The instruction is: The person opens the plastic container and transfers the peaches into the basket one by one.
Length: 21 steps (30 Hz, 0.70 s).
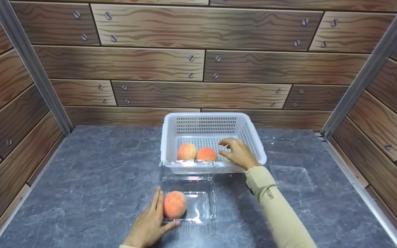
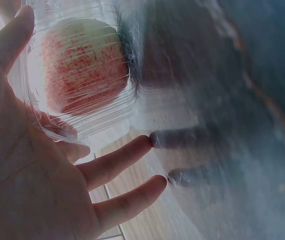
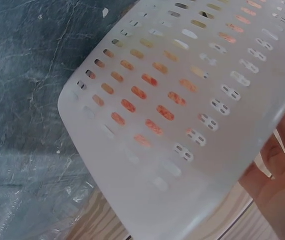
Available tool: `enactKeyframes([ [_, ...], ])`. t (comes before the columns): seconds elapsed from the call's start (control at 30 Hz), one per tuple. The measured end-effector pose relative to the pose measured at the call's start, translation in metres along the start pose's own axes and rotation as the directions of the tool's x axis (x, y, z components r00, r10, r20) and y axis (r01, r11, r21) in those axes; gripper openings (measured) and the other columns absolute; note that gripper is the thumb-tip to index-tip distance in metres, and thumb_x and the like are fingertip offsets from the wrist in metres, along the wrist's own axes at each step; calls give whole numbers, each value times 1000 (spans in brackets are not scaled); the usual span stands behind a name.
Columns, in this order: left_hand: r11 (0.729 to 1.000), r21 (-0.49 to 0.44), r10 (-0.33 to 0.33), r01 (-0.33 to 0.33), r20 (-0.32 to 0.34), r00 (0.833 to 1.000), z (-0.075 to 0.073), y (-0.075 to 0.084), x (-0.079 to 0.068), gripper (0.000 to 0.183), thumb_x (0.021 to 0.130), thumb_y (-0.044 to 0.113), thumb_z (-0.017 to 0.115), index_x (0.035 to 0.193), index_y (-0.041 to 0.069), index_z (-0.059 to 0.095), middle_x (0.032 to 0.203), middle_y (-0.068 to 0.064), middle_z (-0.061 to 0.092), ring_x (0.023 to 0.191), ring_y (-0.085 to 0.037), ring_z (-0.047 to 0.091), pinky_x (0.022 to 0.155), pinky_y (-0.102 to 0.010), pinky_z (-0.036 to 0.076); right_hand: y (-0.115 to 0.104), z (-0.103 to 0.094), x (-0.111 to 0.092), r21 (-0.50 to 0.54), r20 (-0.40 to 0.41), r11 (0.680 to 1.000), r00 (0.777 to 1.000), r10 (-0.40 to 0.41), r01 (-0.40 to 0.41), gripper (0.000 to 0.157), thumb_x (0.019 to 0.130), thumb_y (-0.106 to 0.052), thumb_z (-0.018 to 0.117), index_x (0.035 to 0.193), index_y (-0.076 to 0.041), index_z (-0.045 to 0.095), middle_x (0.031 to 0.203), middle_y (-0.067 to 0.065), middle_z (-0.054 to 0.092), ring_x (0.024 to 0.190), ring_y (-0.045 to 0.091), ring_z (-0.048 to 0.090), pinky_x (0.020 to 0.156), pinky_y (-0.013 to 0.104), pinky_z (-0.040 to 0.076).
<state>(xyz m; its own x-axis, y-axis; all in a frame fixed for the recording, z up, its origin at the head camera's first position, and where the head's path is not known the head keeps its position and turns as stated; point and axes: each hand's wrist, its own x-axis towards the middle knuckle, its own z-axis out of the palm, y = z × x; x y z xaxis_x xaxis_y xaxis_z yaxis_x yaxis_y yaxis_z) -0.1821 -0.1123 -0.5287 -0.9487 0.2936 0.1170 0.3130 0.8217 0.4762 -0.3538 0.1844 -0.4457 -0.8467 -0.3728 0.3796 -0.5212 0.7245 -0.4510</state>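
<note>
In the head view, a clear plastic clamshell box [image 1: 203,203] lies unfolded on the table with one peach [image 1: 175,204] in its left part. Its raised lid [image 1: 188,168] overlaps the front rim of a white slotted basket [image 1: 166,137]. My left hand [image 1: 148,220] steadies the box, straight fingers along the left side and thumb by the front edge. In the left wrist view, the peach [image 2: 85,65] shows through the ribbed plastic wall. Inside the basket, two peaches [image 1: 187,151] sit side by side. My right hand [image 1: 239,152] reaches in over the right front rim, fingers bent loosely, holding nothing.
The basket stands at the back of a grey marbled table [image 1: 98,182]. A flat clear plastic piece [image 1: 293,176] lies right of it. Wood-patterned walls [image 1: 198,65] with metal corner posts enclose three sides.
</note>
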Motion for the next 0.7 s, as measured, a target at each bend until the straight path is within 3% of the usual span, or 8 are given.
enactKeyframes([
  [0.33, 1000, -5, -4, 4, 2, 1000, 0, 0, 0, 104, 76, 65, 54, 142, -6, 16, 149, -22, 9, 113, -48, 43, 77, -64, 42, -4, -3, -4, -5, -20, 1000, 1000, -15, 15, 23, 77, -13, 70, 98, -3, 67, 98, 10, 65, 83, 26, 60, 75, 39, 48],
  [0.7, 1000, -8, 11, -11, -13, 1000, 0, 0, -1, 104, 76, 64, 55, 141, -7, 17, 148, -23, 10, 112, -47, 44, 78, -62, 43, -7, -7, -10, 13, -47, 1000, 999, -22, 23, 26, 76, -13, 71, 99, -3, 66, 99, 10, 65, 86, 31, 60, 75, 41, 49],
])
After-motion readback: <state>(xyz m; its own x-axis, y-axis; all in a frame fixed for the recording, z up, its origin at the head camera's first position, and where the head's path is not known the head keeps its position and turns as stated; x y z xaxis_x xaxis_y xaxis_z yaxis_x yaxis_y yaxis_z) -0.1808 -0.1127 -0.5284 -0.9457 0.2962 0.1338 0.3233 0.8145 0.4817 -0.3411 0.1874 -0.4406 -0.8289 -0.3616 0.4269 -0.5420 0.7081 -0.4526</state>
